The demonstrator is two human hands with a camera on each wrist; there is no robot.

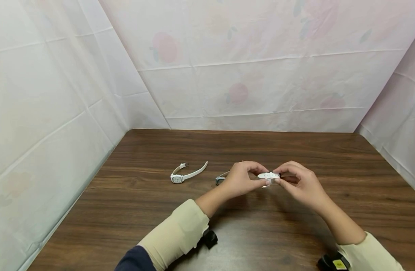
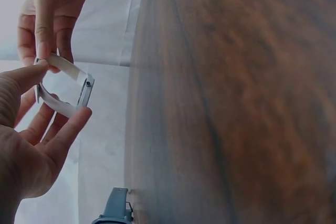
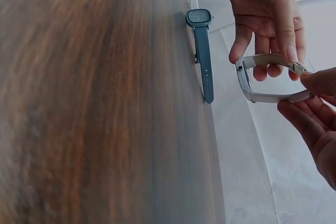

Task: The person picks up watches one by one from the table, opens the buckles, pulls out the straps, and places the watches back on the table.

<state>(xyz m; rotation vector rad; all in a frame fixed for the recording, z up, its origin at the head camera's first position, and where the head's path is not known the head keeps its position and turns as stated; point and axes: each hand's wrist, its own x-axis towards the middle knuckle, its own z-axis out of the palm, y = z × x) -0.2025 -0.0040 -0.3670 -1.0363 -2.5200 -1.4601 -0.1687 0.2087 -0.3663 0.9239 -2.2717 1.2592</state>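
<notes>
A white wristwatch (image 1: 269,175) is held up between both hands, its strap bent round into a loop with the ends together. My left hand (image 1: 240,180) pinches the strap near the overlapping ends, and in the left wrist view its other fingers support the underside of the loop. With thumb and fingertips, my right hand (image 1: 300,184) grips the strap at the buckle side. The case (image 3: 244,81) of this watch faces away from the right hand in the right wrist view. Fingers partly cover the buckle.
Beside my left hand lies a blue-grey watch (image 3: 202,51), partly hidden behind that hand in the head view. Farther left, another white watch (image 1: 177,178) lies with its strap spread apart. They rest on a dark wooden table (image 1: 126,210), with white sheeting (image 1: 211,94) around it.
</notes>
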